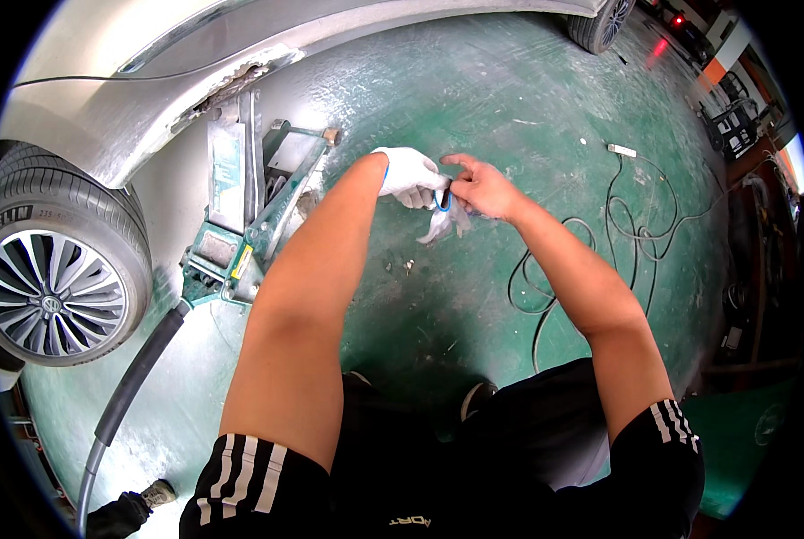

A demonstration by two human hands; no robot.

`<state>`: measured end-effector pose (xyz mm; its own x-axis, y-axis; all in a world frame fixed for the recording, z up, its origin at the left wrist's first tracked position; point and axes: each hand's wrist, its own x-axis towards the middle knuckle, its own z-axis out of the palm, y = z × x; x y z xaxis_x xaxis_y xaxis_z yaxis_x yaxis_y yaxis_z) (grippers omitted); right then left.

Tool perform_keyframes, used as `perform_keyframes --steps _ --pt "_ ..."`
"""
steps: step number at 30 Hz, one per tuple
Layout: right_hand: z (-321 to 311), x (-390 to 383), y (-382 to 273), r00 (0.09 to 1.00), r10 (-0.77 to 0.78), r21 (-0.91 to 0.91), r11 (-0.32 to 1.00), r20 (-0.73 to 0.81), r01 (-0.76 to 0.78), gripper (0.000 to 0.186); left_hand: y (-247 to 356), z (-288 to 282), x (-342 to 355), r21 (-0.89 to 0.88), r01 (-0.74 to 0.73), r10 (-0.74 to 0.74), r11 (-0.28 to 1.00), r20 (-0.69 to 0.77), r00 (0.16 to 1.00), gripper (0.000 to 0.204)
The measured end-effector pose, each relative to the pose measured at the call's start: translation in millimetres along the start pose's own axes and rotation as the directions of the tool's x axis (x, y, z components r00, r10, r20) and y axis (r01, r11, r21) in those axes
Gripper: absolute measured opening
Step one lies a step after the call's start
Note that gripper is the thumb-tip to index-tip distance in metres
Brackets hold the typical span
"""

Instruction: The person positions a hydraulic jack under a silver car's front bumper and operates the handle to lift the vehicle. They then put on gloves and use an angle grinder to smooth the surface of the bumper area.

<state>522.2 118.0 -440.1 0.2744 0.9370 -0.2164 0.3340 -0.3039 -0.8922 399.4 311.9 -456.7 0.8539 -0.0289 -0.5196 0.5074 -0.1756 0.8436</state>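
Two hands in view, close together around mid-frame, above the green floor (474, 310). Left hand (408, 175) wears a white glove; I read its fingers as curled in and pinching the rim of a loose glove (440, 232). Right hand (480, 189) is bare, one finger stretched toward the left hand, the rest bent against the loose glove; I can't tell whether it grips or only touches. Loose glove hangs limp between and just below the hands, whitish, blue band at its opening, clear of the floor.

Forearms reach up from the lower edge out of black sleeves (256, 481) with white stripes. I also get the tips of two shoes (478, 400) under the dark clothing.

Pale car (330, 38) spans the upper left, its lower edge damaged and jagged. Wheel (52, 301) with silver spokes and black tyre sits at far left. Green floor jack (218, 247) stands between that wheel and the left forearm, lifting end by the damaged edge; contact there I can't confirm. Its handle (141, 373) runs down to the lower left.

Right side: dark cable (548, 310) in loose loops on the floor, white socket block (621, 150) at one end. Lower left corner: another person's shoe (158, 492) and dark trouser leg.
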Motion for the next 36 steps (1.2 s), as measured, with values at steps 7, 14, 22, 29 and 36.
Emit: perform_keyframes --steps 7,14,22,29,36 --pt "-1 5 6 0.967 -0.116 -0.278 0.959 -0.228 0.049 0.046 -8 3 3 -0.022 0.064 -0.064 0.998 -0.029 0.998 0.035" --pt "28 9 -9 0.902 -0.352 -0.197 0.931 -0.249 0.308 0.043 -7 5 16 -0.003 0.146 -0.145 0.989 -0.141 0.979 0.037" --pt "27 0 1 0.854 -0.486 -0.494 0.798 -0.186 0.346 0.047 6 5 11 -0.046 0.142 -0.148 0.989 -0.200 0.969 0.035" --pt "34 2 3 0.891 -0.434 -0.465 0.821 -0.135 0.330 0.050 0 0 13 -0.097 0.181 -0.203 0.979 -0.322 0.925 0.035" --pt "34 15 8 0.999 0.034 -0.792 0.610 0.000 -0.020 0.056 4 5 20 0.039 0.068 -0.049 0.997 -0.366 0.929 0.028"
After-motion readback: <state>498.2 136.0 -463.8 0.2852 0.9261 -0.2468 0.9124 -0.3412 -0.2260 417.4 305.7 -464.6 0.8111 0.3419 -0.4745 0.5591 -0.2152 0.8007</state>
